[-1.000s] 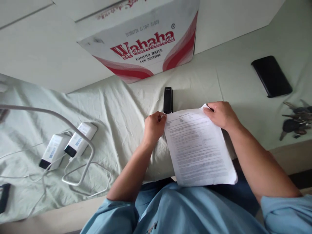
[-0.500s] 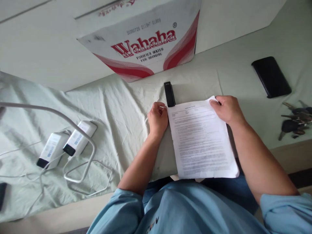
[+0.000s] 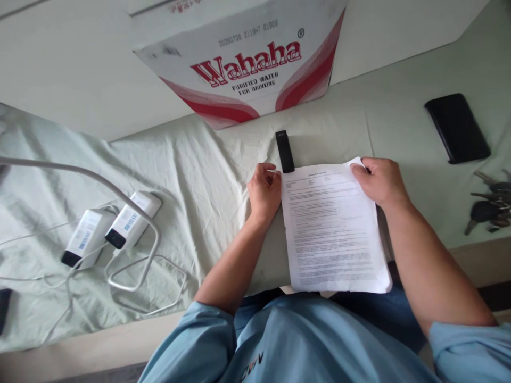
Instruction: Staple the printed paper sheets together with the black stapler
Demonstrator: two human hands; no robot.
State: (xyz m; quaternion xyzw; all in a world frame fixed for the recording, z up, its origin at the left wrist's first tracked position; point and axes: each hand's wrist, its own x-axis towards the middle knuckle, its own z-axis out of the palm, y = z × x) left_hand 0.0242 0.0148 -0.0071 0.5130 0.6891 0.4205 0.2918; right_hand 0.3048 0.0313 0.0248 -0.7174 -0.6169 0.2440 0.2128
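A stack of printed papers (image 3: 333, 229) lies over the table's front edge, its lower end hanging toward my lap. My right hand (image 3: 381, 178) grips the top right corner, thumb on top and fingers underneath. At the top left corner is my left hand (image 3: 264, 192), with curled fingers closed against the paper's edge; how much of it they pinch is partly hidden. A narrow black stapler (image 3: 285, 151) points at that same corner, its near end touching or slightly overlapping the top edge of the stack.
Behind stands a Wahaha water carton (image 3: 255, 69). To the left, two white power banks (image 3: 133, 219) lie among white cables (image 3: 154, 250). On the right are a black phone or wallet (image 3: 458, 127) and a bunch of keys (image 3: 489, 207). Wrinkled pale green cloth (image 3: 203, 213) covers the table.
The view has shifted slightly, so most things appear a little further right. Both hands keep their places at the papers' top corners, and the stapler stays by the top left one.
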